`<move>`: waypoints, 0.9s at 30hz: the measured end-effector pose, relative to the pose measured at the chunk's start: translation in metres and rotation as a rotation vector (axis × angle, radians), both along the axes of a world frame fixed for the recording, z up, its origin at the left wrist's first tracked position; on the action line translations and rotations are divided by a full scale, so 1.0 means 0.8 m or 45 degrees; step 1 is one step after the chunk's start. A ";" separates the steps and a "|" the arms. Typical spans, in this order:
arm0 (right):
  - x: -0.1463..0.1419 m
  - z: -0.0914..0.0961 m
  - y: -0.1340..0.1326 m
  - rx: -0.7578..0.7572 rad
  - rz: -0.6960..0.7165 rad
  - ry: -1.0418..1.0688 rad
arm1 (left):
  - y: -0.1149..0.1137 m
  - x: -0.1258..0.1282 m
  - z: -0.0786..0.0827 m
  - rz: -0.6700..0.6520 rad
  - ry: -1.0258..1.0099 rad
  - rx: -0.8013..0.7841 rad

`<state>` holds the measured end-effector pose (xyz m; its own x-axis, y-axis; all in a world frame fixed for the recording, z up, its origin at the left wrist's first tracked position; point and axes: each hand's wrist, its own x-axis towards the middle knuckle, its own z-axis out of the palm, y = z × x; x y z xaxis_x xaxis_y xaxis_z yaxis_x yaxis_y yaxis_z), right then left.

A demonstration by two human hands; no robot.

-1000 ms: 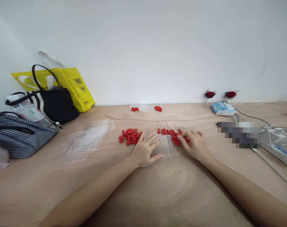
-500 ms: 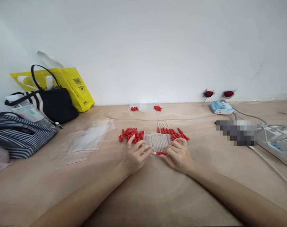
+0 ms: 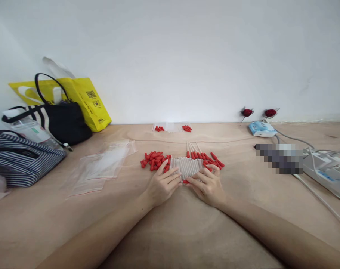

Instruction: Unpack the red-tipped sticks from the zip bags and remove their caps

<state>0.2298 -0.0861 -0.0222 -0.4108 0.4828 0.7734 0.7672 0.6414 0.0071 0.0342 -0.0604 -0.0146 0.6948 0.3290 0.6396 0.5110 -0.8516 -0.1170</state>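
My left hand (image 3: 162,184) and my right hand (image 3: 206,185) meet at the near edge of a row of clear thin tubes (image 3: 187,166) lying on the wooden table (image 3: 170,228). Both pinch one small piece with a red cap (image 3: 185,181) between their fingertips. A heap of loose red caps (image 3: 154,160) lies just beyond my left hand. Capped tubes with red ends (image 3: 207,158) lie beyond my right hand.
Clear zip bags (image 3: 102,166) lie to the left. A striped bag (image 3: 21,158), a black handbag (image 3: 62,121) and a yellow bag (image 3: 86,101) stand at far left. Small bags with red caps (image 3: 172,128) sit by the wall. A power strip (image 3: 327,168) and cables lie right.
Both hands drew back from the tube row toward me and came together. The right hand brought a red cap, and the fingertips have now closed in on it.
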 end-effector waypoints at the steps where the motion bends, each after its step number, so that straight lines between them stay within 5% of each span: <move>1: 0.000 0.000 0.000 -0.007 0.007 -0.001 | 0.000 0.000 0.000 -0.008 0.007 0.002; 21: 0.006 0.004 -0.005 -0.059 0.131 -0.037 | -0.005 -0.003 0.001 -0.053 -0.099 0.045; 27: 0.027 0.005 -0.001 -0.095 -0.006 0.156 | -0.001 -0.022 0.011 0.107 -0.227 0.010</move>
<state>0.2514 -0.0870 -0.0184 -0.3128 0.5425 0.7796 0.7623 0.6331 -0.1347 0.0170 -0.0611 -0.0061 0.5407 0.3755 0.7528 0.5934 -0.8045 -0.0250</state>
